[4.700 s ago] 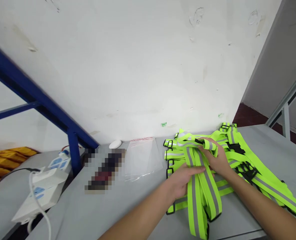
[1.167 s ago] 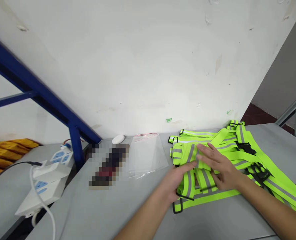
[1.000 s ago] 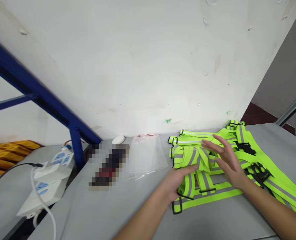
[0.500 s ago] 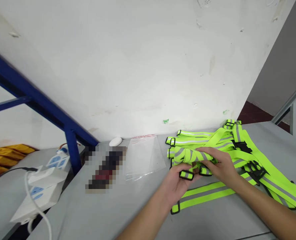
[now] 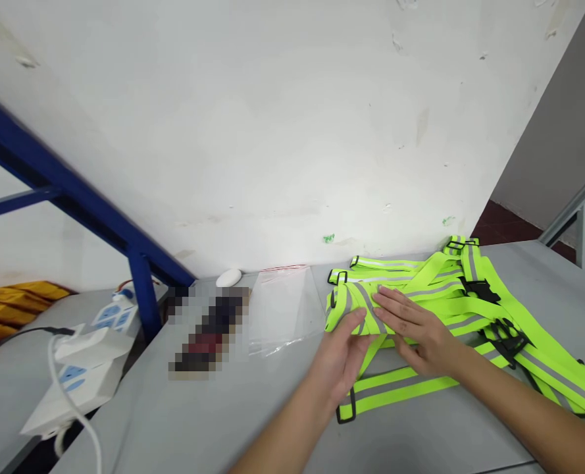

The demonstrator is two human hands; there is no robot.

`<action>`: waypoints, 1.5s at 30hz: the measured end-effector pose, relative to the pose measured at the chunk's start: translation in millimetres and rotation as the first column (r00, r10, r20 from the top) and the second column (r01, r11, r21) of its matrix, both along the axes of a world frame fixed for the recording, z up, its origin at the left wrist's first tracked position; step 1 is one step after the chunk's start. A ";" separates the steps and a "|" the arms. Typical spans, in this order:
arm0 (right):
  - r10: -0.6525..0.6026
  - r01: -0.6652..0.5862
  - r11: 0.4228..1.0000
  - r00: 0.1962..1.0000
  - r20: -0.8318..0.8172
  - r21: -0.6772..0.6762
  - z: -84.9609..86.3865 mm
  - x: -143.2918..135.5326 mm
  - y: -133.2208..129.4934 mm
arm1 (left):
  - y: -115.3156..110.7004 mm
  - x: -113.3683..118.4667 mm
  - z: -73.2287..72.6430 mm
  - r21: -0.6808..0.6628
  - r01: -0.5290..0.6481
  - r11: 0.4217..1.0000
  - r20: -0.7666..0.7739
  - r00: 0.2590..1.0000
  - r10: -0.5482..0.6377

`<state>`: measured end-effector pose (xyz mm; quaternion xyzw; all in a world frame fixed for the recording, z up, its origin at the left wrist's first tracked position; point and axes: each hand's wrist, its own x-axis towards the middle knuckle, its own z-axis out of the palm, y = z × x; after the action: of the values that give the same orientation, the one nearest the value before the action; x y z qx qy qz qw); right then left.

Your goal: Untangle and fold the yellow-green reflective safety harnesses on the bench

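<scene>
A neon-green reflective strap (image 5: 361,304) with a grey stripe is wound into a flat bundle. My left hand (image 5: 339,359) grips the bundle's left end, thumb in front and the other fingers behind it. Across its right part lie the straight fingers of my right hand (image 5: 428,336), with the thumb at the lower edge, holding it too. A loose band hangs below the bundle between the hands. Under and behind are more reflective straps (image 5: 514,283) with black buckles (image 5: 508,339), spread on the grey table (image 5: 253,421).
Left of the hands lie clear plastic zip bags (image 5: 285,309) and a white oval object (image 5: 228,278). A pixelated item (image 5: 208,336) is beside them. White power strips (image 5: 89,368) and a blue metal frame (image 5: 141,283) stand left; a wall (image 5: 272,131) rises behind.
The strap bundle has been turned and now looks flatter, its wide face showing. The two dangling buckle ends no longer show. My right fingers have straightened over the bundle.
</scene>
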<state>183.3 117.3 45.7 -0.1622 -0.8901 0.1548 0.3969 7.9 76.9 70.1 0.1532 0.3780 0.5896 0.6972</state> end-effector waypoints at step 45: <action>-0.309 -0.110 0.402 0.918 -0.247 -0.909 6.3 6.2 -4.3 | 2.2 -1.3 2.5 0.206 0.136 0.969 -0.356 0.933 -0.055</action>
<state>189.5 113.0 51.9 -0.3725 -0.5546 0.6167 0.4163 6.6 79.1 72.6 0.3520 0.4174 0.5577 0.6251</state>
